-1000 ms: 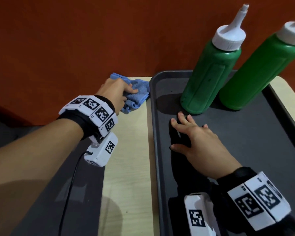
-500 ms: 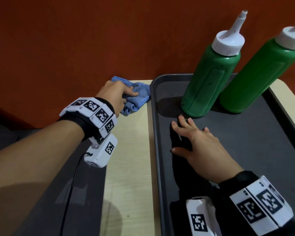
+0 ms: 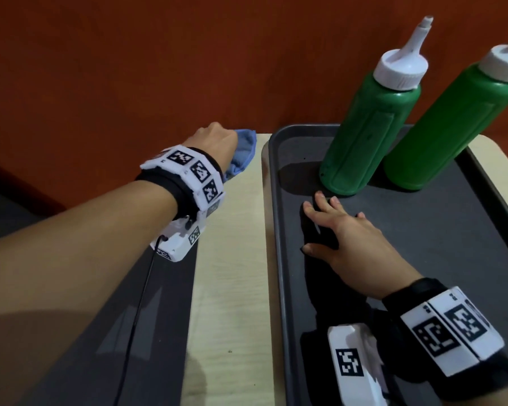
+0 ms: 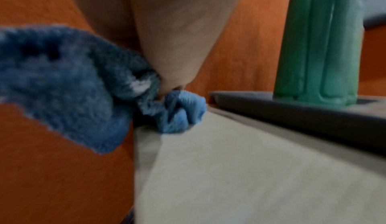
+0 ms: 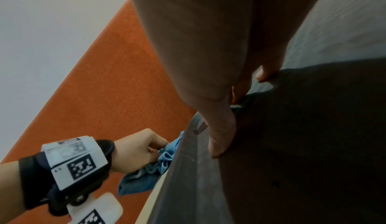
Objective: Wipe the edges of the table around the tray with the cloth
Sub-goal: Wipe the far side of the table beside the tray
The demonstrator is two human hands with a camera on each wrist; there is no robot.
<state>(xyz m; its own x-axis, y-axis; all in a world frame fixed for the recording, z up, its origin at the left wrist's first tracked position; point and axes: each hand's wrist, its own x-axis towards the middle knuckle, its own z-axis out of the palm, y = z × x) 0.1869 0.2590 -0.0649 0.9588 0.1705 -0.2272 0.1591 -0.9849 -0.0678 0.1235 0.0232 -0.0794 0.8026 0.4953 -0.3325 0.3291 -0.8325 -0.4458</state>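
Head view, from the left: my left hand [image 3: 214, 139] is reaching to the far left corner of the pale surface [image 3: 232, 288], and its fingers are curling round the blue cloth [image 3: 241, 155], bunching it tight. Part of the cloth is pressing onto the surface at that corner, just beside the rim of the dark tray [image 3: 272, 230], while a loose flap is hanging past the surface's left edge against the orange wall [image 3: 129, 68]. The left wrist view is showing the same: the bunched end [image 4: 179, 110] is sitting on the corner, close to the tray's edge [image 4: 292, 112], though I cannot tell whether the two are touching.

Moving right, my right hand [image 3: 346, 238] is lying palm down inside the tray, fingers spread out straight and holding nothing; the right wrist view is showing the fingertips [image 5: 219, 148] pressing on the tray floor. Just beyond those fingertips a green squeeze bottle [image 3: 370, 133] with a white nozzle cap is standing upright in the tray, and a second green bottle [image 3: 452, 127] is standing just to its right.
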